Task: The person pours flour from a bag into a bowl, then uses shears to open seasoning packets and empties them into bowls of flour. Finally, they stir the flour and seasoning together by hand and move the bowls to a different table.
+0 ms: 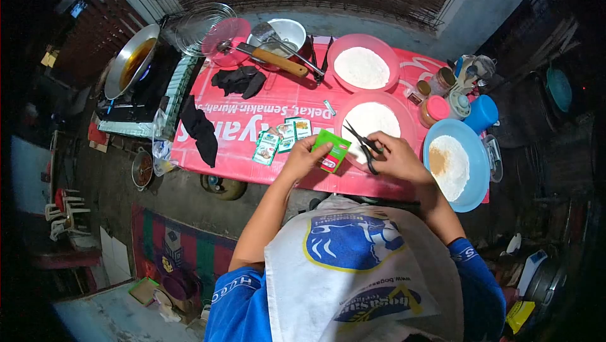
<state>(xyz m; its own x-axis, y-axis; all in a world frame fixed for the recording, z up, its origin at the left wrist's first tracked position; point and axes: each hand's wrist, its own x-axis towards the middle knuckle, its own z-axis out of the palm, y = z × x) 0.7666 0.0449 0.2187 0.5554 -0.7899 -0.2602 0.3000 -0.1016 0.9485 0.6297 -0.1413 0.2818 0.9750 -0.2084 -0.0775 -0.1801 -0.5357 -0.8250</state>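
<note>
Pinched in my left hand is a green seasoning sachet with a red patch. My right hand grips black-handled scissors, their blades apart and pointing up and left, just right of the sachet. Behind the scissors a pink bowl of white flour sits near the table's front edge. To the right of my right hand is a blue bowl of flour with a brown powder on top. Several green-and-white sachets lie on the table left of my left hand.
A second pink bowl of flour stands at the back. Jars and a blue cup crowd the right end. Black cloths lie at the left. A pan of oil sits over a lit stove flame. A metal bowl holds utensils.
</note>
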